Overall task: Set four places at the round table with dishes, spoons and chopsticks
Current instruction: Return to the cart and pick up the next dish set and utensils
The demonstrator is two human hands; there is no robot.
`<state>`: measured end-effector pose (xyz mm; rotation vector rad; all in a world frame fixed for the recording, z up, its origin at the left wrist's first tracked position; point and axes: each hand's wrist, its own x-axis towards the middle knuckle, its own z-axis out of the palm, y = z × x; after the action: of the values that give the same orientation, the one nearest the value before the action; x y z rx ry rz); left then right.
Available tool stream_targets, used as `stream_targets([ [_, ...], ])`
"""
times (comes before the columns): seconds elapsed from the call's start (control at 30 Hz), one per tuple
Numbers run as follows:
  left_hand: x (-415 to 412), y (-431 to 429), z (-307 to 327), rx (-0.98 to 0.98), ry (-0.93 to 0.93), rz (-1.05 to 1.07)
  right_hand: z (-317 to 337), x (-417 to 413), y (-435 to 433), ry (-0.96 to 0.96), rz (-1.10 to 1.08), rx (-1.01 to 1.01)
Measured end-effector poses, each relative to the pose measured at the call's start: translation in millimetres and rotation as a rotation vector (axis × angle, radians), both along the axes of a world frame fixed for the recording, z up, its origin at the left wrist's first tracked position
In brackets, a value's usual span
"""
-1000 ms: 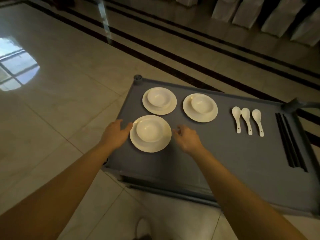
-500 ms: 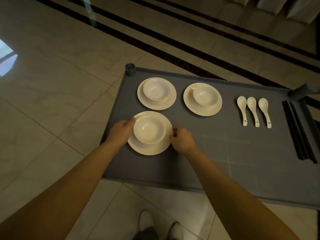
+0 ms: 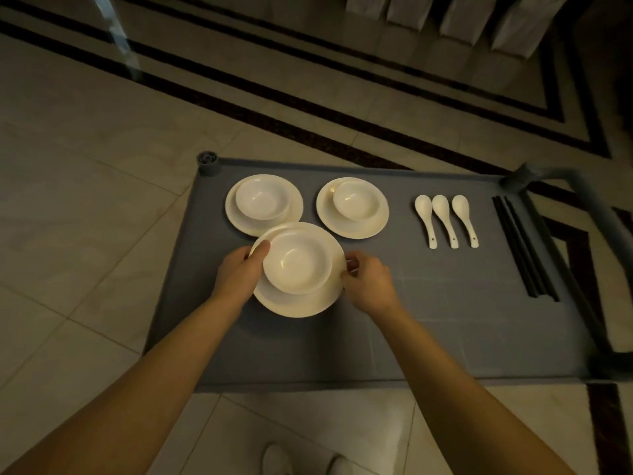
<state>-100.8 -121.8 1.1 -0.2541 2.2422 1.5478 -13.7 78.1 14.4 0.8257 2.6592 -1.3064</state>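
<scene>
Dishes came first in this step. The left hand [image 3: 239, 272] gripped the left rim of the nearest plate [image 3: 298, 305], its fingers [image 3: 262, 250] curled so that the thumb lay on top of the rim, beside the bowl [image 3: 296, 265] sitting on that plate. At the opposite rim the right hand [image 3: 368, 282] pinched the plate's edge, its fingers [image 3: 352, 267] bent close around it.

Between the two sets of fingers the plate looked raised off the grey cart [image 3: 445, 320], since its far rim overlapped the back-left set [image 3: 263, 204] just beyond the left fingers. Beyond the right fingers, and apart from them, stood the back-right set [image 3: 352, 207], another bowl on a plate. Well to the right of the right fingers lay three white spoons [image 3: 443, 221] side by side. Farther right again were the black chopsticks [image 3: 524, 248], along the cart's edge. The round table was not in view.

As I judged it, the step was carrying one dish set from the cart to a place. Three sets and three spoons suggested that one place was perhaps already served. The next move called for keeping the plate level so the loose bowl would not slide, turning from the cart, and setting it down at a seat.
</scene>
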Motion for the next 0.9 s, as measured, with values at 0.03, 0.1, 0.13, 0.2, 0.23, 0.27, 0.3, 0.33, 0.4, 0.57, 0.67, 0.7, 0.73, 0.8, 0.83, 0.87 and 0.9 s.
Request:
stream_targets([
  [0.03, 0, 9, 2, 0.028, -0.006, -0.004, 5, 5, 7, 0.023, -0.023, -0.005],
  [0.1, 3, 30, 7, 0.09, -0.025, -0.002, 16, 16, 22, 0.059, -0.061, -0.017],
  [0.13, 5, 40, 10, 0.109, -0.035, -0.004, 21, 22, 30, 0.074, -0.073, -0.024],
  [0.2, 11, 63, 14, 0.136, -0.046, -0.031, 29, 36, 47, 0.109, -0.093, -0.038],
  [0.23, 14, 75, 16, 0.15, -0.054, -0.044, 33, 43, 56, 0.123, -0.109, -0.045],
  [0.27, 18, 86, 19, 0.165, -0.063, -0.056, 36, 50, 65, 0.134, -0.128, -0.051],
  [0.3, 21, 98, 20, 0.178, -0.073, -0.068, 37, 57, 75, 0.143, -0.15, -0.051],
  [0.33, 24, 109, 22, 0.187, -0.078, -0.079, 38, 63, 85, 0.15, -0.171, -0.047],
  [0.4, 29, 133, 25, 0.208, -0.083, -0.11, 39, 75, 105, 0.171, -0.206, -0.038],
  [0.57, 44, 194, 30, 0.25, -0.066, -0.108, 32, 99, 156, 0.212, -0.272, -0.058],
  [0.67, 50, 226, 33, 0.24, -0.051, -0.061, 27, 106, 182, 0.233, -0.293, -0.084],
  [0.7, 51, 238, 34, 0.235, -0.048, -0.05, 27, 109, 193, 0.242, -0.299, -0.096],
  [0.73, 52, 248, 35, 0.231, -0.045, -0.038, 27, 111, 203, 0.254, -0.304, -0.11],
  [0.8, 53, 269, 38, 0.231, -0.045, -0.021, 30, 113, 222, 0.294, -0.318, -0.159],
  [0.83, 53, 278, 39, 0.236, -0.045, -0.014, 31, 114, 233, 0.309, -0.337, -0.181],
  [0.87, 53, 288, 39, 0.242, -0.047, -0.009, 29, 113, 244, 0.318, -0.372, -0.193],
  [0.9, 52, 296, 38, 0.246, -0.051, -0.006, 25, 112, 257, 0.308, -0.418, -0.163],
])
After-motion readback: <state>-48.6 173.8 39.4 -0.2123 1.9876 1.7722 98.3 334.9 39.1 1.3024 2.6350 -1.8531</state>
